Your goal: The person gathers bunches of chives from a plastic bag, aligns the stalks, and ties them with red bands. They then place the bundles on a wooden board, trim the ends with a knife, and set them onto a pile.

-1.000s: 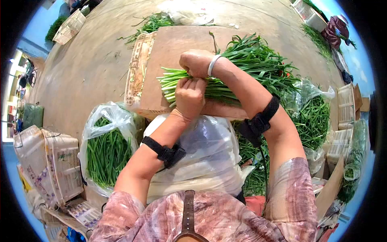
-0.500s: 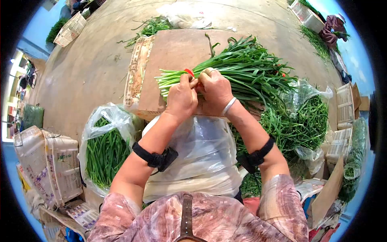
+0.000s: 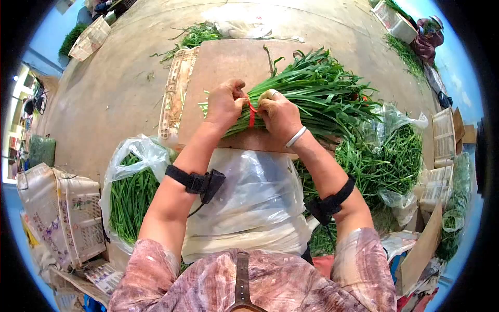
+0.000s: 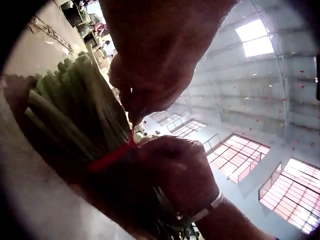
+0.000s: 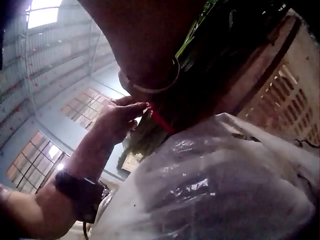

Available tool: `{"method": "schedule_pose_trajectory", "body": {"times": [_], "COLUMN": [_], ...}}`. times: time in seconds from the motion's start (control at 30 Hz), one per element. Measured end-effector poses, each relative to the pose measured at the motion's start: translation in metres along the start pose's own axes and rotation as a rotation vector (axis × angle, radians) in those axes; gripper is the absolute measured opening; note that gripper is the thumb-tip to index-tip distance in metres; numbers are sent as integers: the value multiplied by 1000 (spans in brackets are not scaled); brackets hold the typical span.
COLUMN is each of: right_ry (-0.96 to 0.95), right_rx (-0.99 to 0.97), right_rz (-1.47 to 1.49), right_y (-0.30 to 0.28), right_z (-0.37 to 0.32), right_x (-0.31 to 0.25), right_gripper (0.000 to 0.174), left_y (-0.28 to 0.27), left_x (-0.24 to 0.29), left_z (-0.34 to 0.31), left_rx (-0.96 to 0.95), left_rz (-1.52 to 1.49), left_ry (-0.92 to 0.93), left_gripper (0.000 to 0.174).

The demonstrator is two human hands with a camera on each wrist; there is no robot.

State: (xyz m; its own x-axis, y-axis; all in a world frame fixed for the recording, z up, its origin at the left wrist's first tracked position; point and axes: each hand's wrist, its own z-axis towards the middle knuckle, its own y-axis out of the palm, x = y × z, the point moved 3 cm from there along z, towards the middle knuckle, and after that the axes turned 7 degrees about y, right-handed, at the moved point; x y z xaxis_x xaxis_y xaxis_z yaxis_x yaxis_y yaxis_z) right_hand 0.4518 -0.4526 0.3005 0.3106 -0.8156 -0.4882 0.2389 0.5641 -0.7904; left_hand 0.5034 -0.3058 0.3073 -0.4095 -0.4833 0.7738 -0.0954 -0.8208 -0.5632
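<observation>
A bundle of green chives (image 3: 291, 99) lies on a brown board (image 3: 218, 67), pale stem ends (image 4: 70, 100) to the left. A red band (image 3: 252, 115) wraps the stems near those ends. My left hand (image 3: 224, 102) pinches the band's upper end over the stems; the band (image 4: 112, 155) runs red across the bundle in the left wrist view. My right hand (image 3: 278, 113) grips the bundle just right of the band (image 5: 161, 120), fingers curled on band and stems. A white bangle (image 3: 296, 137) sits on the right wrist.
A clear plastic bag (image 3: 249, 197) covers my lap. A bag of chives (image 3: 132, 192) stands at the left, more loose and bagged chives (image 3: 395, 156) at the right. Plastic crates (image 3: 67, 213) sit at the lower left and the right edge (image 3: 447, 135).
A second ago the right arm crossed over the left on the stems. The hands now sit side by side, the red band drawn round the bundle, and the left hand has moved up the board.
</observation>
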Motion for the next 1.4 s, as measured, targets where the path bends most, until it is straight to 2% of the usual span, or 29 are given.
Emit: {"method": "schedule_pose_trajectory", "body": {"times": [0.1,0.17,0.23,0.3,0.33,0.43,0.47,0.5,0.57,0.6,0.63,0.7,0.73,0.77,0.8,0.83,0.87,0.9,0.97,1.0,1.03,1.13,1.17,1.23,1.27,1.3,1.33,1.37,1.4], "right_ry": [50,-17,-25,-213,-215,-459,-484,-487,-374,-291,-298,-300,-228,-225,-147,-69,-57,-70,-45,-79,-92,-49,-55,-65,-24,-12,-48,-35,-45], "right_rx": [-46,-37,-76,-136,-139,-405,-419,-422,-607,-661,-660,-271,-329,-330,-536,-735,-807,-804,-847,-813,-810,-564,-561,-68,-2,130,267,344,491], "right_rz": [4,-204,-246,-265,-262,-161,-143,-133,-160,-198,-201,62,42,41,29,10,-20,-71,-182,-162,-167,-170,-176,-38,-5,47,165,229,321], "right_y": [-5,-16,-13,-5,-1,11,14,23,41,32,34,30,36,42,54,58,56,56,53,55,43,5,1,-36,-50,-61,-73,-88,-97], "right_z": [10,24,40,59,69,87,89,92,97,98,98,102,100,98,96,96,96,96,96,94,88,71,65,53,48,48,48,49,50], "right_x": [-2,-7,-6,-7,-6,-13,-17,-18,-14,-20,-15,-1,5,7,8,7,5,3,-3,-4,-16,-33,-34,-49,-59,-67,-74,-82,-88], "right_gripper": [5,5,6,7,7,6,4,4,4,8,8,12,26,26,34,42,61,62,65,57,57,48,48,44,41,40,38,37,37], "left_y": [-3,-2,3,9,13,26,31,33,40,45,49,47,45,40,38,46,53,59,56,49,48,36,28,2,-7,-21,-39,-59,-76], "left_x": [3,12,19,23,24,29,25,24,27,38,43,56,60,62,61,43,21,5,-11,-4,-6,0,9,35,37,53,71,88,115], "left_z": [-10,-21,-31,-38,-40,-47,-51,-55,-65,-72,-82,-104,-110,-115,-120,-126,-124,-122,-105,-97,-97,-92,-90,-75,-66,-53,-43,-32,-22], "left_rx": [37,85,124,189,226,300,325,322,208,226,138,58,60,102,141,120,159,178,226,255,264,249,251,289,240,259,258,171,256], "left_rz": [54,106,156,232,157,262,302,309,543,688,730,583,583,329,71,-413,-829,-1241,-1613,-1545,-1549,-1508,-1512,-1234,-1149,-1041,-807,-595,-440], "left_ry": [20,64,110,160,183,278,323,316,354,425,470,373,373,291,206,-151,-522,-902,-1041,-977,-965,-690,-682,-315,-207,-15,7,80,151], "left_gripper": [26,24,22,20,17,21,21,21,21,23,23,21,21,20,20,23,30,36,50,54,54,51,51,47,45,43,42,43,48]}}
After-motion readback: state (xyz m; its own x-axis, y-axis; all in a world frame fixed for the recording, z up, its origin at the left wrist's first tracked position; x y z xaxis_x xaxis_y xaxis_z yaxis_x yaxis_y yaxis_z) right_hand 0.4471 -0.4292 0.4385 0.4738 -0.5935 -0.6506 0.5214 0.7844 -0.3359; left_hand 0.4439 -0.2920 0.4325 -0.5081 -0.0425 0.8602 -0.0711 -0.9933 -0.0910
